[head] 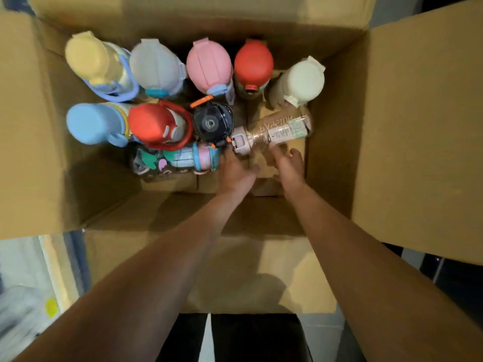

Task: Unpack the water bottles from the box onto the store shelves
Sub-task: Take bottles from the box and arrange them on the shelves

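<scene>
I look straight down into the open cardboard box (337,121). The upright bottles (209,66) crowd its far wall and left side, showing little but their caps. The clear bottle (282,129) lies on its side on the box floor near the right wall, cap pointing left. The left hand (235,173) reaches the cap, but its fingertips are blurred and I cannot tell whether they grip. The right hand (288,165) is spread and released, just beside the bottle's body.

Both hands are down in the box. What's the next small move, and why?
Probably close on the clear plastic bottle lying on its side: the left hand is at its pale cap, the right hand spread beside its body, neither gripping yet.
</scene>
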`<state>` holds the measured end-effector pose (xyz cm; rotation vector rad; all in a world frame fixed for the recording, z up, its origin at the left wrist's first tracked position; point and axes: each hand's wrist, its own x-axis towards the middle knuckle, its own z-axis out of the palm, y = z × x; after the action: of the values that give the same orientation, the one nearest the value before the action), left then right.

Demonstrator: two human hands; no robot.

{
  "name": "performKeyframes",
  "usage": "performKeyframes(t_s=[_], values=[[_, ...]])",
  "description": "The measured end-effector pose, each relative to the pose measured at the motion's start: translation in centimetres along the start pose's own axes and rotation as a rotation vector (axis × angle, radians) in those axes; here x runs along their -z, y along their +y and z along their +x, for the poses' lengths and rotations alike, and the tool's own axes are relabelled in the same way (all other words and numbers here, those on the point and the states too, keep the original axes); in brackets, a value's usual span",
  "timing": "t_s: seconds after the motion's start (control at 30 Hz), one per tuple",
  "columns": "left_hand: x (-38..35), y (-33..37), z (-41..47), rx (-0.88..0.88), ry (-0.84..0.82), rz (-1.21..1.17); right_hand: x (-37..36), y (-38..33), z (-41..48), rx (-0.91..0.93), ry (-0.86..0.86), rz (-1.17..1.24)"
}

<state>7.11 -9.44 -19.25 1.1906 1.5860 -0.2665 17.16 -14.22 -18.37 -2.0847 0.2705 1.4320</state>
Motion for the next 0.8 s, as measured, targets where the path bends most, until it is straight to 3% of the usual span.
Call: performKeyframes(t_s=[0.13,0.4,0.63,0.8], values=[[-0.2,-0.7,1.5,0.031,-0.052,-0.203,-1.7,0.1,2.9,-0.012,-0.076,0.190],[1.2,-0.5,2.0,0.037,-0.107,-0.251,-2.5,-1.7,4.9,-0.107,0.042,0.373],[4.4,1.4,-3.9,0.043,-0.174,-0.324,-0.6,-2.7,-1.4,-0.158,0.022,0.339],[8.3,2.5,-9.3,0.002,-0.325,-0.286,1.4,-4.4,-8.7,-0.255,-0.053,0.438]])
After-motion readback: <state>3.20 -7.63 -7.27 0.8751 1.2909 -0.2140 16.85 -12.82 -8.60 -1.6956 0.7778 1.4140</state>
